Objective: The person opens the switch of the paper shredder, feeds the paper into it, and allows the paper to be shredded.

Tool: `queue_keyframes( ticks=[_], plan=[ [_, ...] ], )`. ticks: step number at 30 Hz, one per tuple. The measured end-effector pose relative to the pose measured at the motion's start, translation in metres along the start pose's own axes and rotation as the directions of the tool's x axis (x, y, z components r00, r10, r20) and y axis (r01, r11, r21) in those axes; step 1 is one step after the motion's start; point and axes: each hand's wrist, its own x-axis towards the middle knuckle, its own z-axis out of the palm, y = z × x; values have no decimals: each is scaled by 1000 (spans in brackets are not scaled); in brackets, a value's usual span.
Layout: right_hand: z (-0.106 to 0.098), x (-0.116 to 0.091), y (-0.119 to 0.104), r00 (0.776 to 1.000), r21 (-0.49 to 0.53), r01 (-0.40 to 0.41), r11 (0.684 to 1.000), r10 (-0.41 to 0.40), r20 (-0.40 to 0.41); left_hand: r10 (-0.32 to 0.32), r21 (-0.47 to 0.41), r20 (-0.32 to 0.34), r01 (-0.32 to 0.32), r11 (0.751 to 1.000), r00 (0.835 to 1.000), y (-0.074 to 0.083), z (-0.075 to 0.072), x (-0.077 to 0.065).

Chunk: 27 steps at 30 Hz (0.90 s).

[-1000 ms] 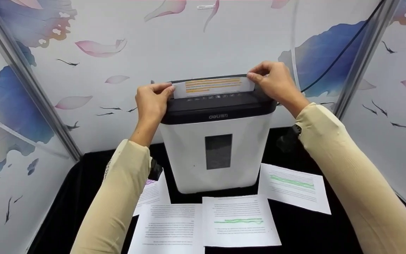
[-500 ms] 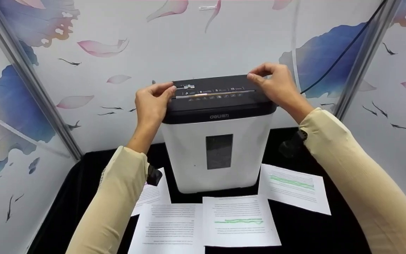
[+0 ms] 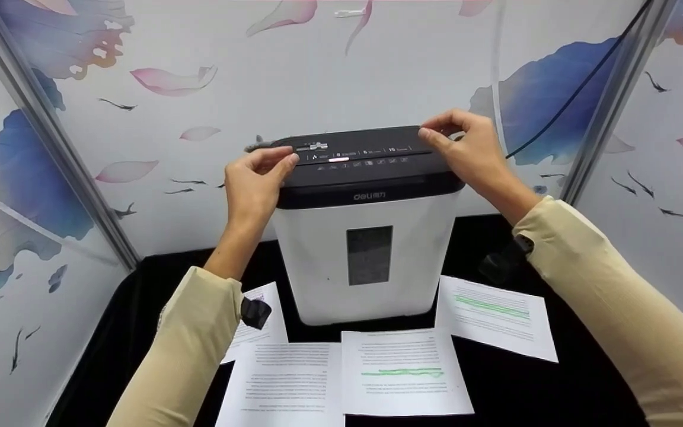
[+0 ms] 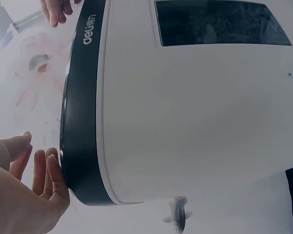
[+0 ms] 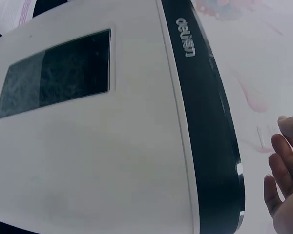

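A white paper shredder (image 3: 309,255) with a black top (image 3: 371,169) stands upright in the head view; no sheet shows above its slot. My left hand (image 3: 252,187) is at the top's left end, its thumb and forefinger bent toward each other. In the left wrist view, the left hand (image 4: 34,190) has a gap between thumb and fingers, and its lower fingers appear to touch the shredder's edge. My right hand (image 3: 472,145) hovers by the right end of the top. Nothing lies between the loosely bent fingers of the right hand (image 5: 285,170) in the right wrist view.
Printed sheets lie on the black cloth (image 3: 507,385): a green-marked one (image 3: 495,341) at right, another (image 3: 407,400) in front, a plain one (image 3: 285,397) beside it, and one (image 3: 273,323) partly behind the left wrist camera. Patterned panels (image 3: 341,77) enclose the back and sides.
The sheet with orange lines has sunk into the shredder's slot and out of sight. Both hands have let go of it and drawn slightly apart; the forearms have shifted outward and down.
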Motion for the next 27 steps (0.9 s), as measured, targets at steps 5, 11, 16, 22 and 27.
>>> queue_keyframes(
  ticks=[5, 11, 16, 22, 27],
  plan=[
    [-2, -13, -4, 1000, 53, 18, 998, -17, -16, 16, -28, -8, -16, 999, 1000, 2, 0, -12],
    [-3, -32, -4, 999, 62, 21, 998, -18, -42, 43, -30, -5, -43, 999, 999, 3, 1, -30],
    [-5, -49, -4, 998, 76, 9, 997, -4, -67, 50, -24, 17, -50, 998, 999, 3, 3, -43],
    [-4, -67, 0, 998, 107, -11, 994, 17, -63, 36, -15, 27, -36, 999, 999, -3, 4, -59],
    [-1, -84, 14, 999, 91, -48, 995, 50, -19, 29, 2, 44, -29, 1000, 999, -9, 6, -73]
  ],
)
